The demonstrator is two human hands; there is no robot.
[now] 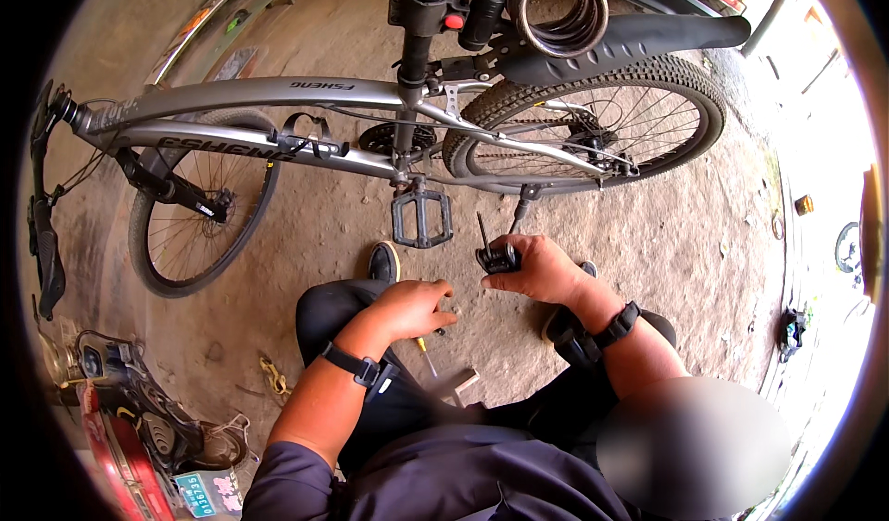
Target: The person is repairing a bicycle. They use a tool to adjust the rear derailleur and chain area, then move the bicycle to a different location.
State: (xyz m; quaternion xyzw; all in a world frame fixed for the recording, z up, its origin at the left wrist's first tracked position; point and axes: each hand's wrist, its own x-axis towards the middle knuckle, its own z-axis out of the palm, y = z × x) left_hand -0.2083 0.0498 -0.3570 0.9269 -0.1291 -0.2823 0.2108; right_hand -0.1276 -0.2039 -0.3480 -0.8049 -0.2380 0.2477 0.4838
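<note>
Crouching beside a silver bicycle [278, 90]: a black folding tool [497, 257] is gripped in the right hand [542, 269], below the pedal [422, 218]. The left hand [412, 308] is curled, possibly around a screwdriver [426, 354]. Risk: the extended key may slip if gripped loosely.

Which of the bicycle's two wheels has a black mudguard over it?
The rear wheel, nearest the right hand; the front wheel beyond the left hand has none.

The folding tool [498, 256] in my right hand [542, 269] is dark, matt metal, the bicycle frame [250, 95] ahead is smooth satin-grey metal, its pedal [421, 218] looks like matt black plastic, and the ground [685, 234] is rough, dusty concrete.
</note>
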